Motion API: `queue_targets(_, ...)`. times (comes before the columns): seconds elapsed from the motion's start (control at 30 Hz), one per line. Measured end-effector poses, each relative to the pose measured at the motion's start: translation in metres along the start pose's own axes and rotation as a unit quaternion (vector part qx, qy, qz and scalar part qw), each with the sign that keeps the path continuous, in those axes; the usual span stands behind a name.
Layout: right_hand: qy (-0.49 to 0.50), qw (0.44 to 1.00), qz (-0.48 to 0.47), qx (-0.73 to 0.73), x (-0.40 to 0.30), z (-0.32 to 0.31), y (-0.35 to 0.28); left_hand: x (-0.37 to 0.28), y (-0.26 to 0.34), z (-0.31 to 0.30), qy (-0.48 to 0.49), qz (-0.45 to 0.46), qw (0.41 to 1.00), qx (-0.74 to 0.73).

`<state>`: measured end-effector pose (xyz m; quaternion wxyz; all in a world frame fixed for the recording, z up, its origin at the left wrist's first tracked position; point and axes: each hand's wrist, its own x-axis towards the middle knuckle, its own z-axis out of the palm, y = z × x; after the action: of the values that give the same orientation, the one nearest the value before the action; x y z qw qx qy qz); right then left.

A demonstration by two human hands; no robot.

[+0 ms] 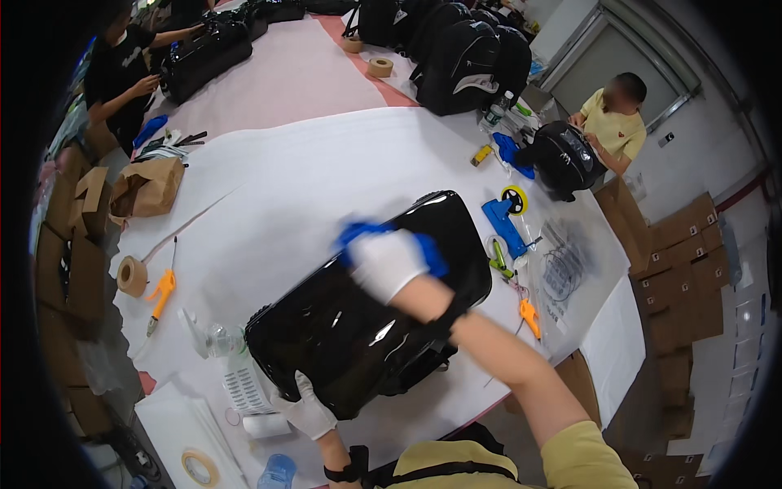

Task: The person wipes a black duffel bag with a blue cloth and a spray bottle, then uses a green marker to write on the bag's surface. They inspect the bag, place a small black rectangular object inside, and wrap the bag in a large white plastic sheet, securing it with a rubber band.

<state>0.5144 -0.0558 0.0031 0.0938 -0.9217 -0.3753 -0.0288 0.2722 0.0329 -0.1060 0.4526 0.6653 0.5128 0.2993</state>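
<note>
A glossy black hard-shell bag [366, 305] lies on the white-covered table in front of me. My left hand [307, 406], in a white glove, grips its near left corner, thumb on top of the shell. In a white glove too, my right hand [386, 260] holds a blue cloth [431, 253] against the upper part of the shell; hand and cloth are blurred. Left of the bag are a clear spray bottle [220, 340] and a sheet of printed labels [245, 386], with a white roll [267, 426] close to my left hand.
An orange air blow gun [162, 293] and a tape roll [131, 276] lie at the left. To the right are a blue tape dispenser [506, 227], another orange blow gun [529, 318] and plastic bags [559, 275]. Black backpacks [464, 64] stand at the back. Two people handle bags across the table.
</note>
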Motion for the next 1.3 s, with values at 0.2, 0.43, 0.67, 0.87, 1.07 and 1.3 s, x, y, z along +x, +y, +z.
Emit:
queue_targets(0.2,0.0,0.988,0.154,-0.025,-0.002,-0.005,0.049,-0.011,0.01,0.01,-0.034,-0.028,0.995,-0.094)
queue_targets(0.43,0.033,0.997,-0.053,0.044,0.006,0.017,-0.01,-0.002,0.016,-0.001,-0.024,-0.021,0.999,-0.015)
queue_targets(0.67,0.044,0.976,0.213,0.004,-0.007,-0.004,0.051,-0.01,0.016,0.011,-0.029,-0.013,0.997,-0.071)
queue_targets(0.87,0.2,0.962,-0.156,0.099,-0.037,0.093,-0.113,0.008,-0.021,-0.002,-0.039,-0.017,0.998,-0.053)
queue_targets(1.07,0.135,0.975,0.166,-0.066,-0.036,0.004,0.096,0.0,0.004,0.009,-0.034,0.028,0.999,-0.031)
queue_targets(1.3,0.047,0.988,0.122,0.082,-0.048,0.03,-0.014,-0.006,-0.003,0.0,-0.036,0.014,0.996,-0.083)
